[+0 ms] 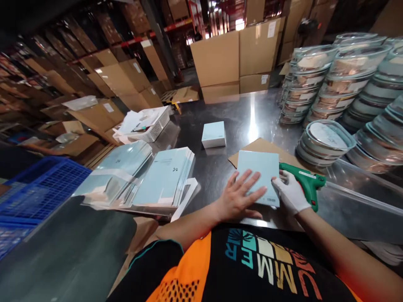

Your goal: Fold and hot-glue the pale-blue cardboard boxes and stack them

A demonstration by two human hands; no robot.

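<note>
A light blue flat box (pixel 258 161) lies on the metal table in front of me, with a barcode near its lower right corner. My left hand (pixel 241 195), bare, rests on its lower left part with fingers spread. In a white glove, my right hand (pixel 291 193) has its fingers bent around the box's right edge; some fingertips are hidden. Just behind that glove lies a green glue gun (pixel 310 184). Partly under the box is a piece of brown cardboard (pixel 267 146). Another light blue box (pixel 214 133) sits farther back.
Stacks of light blue flat card sheets (pixel 160 176) lie to the left. Behind them stands a white basket (pixel 157 126) holding papers and tools. Clear round-cornered containers (pixel 327 142) are piled high on the right. A blue crate (pixel 40 188) is at far left, and cartons (pixel 217 58) stand beyond the table.
</note>
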